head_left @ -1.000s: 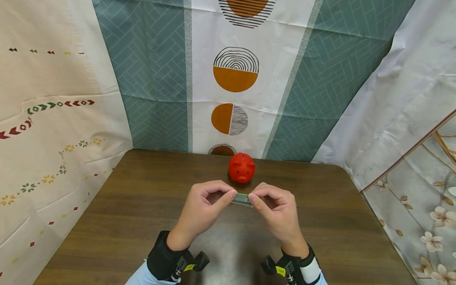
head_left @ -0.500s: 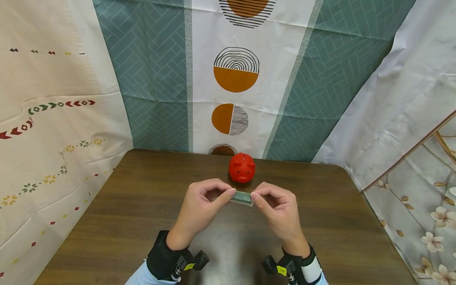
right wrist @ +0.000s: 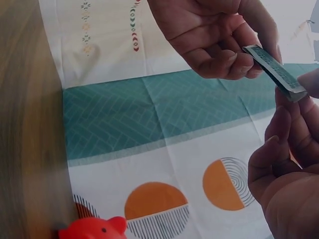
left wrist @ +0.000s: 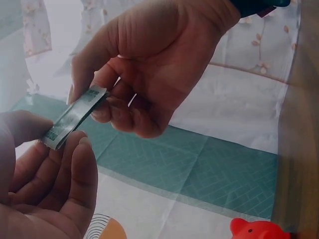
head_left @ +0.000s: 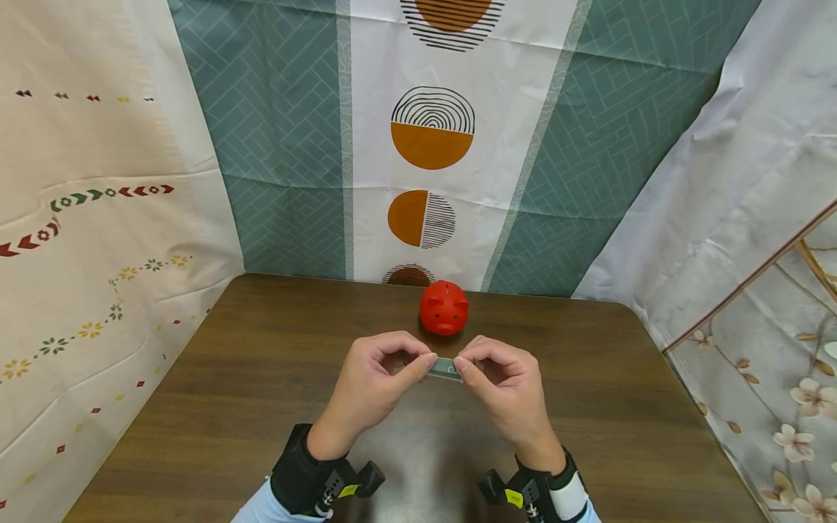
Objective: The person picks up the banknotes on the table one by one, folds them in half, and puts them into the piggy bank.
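Observation:
A small green folded banknote (head_left: 445, 368) is stretched between both hands above the table, in front of the red piggy bank. My left hand (head_left: 369, 385) pinches one end between thumb and fingers. At the opposite end, my right hand (head_left: 506, 388) pinches it the same way. The left wrist view shows the folded banknote (left wrist: 75, 117) as a narrow strip of several layers, its ends under the thumbs. Printed marks show on the banknote (right wrist: 275, 71) in the right wrist view. Just beyond the hands, the red piggy bank (head_left: 444, 309) stands upright, its snout facing me and a slot on top.
The brown wooden table (head_left: 275, 349) lies beneath both hands, its far edge right behind the piggy bank. A teal and white patterned curtain (head_left: 281, 145) hangs behind it. Light printed cloths hang at the left and right sides.
Half a second ago the thumbs were farther apart, baring more of the banknote and a numeral; now they are closer together. Both hands keep their pinch. The piggy bank has not moved.

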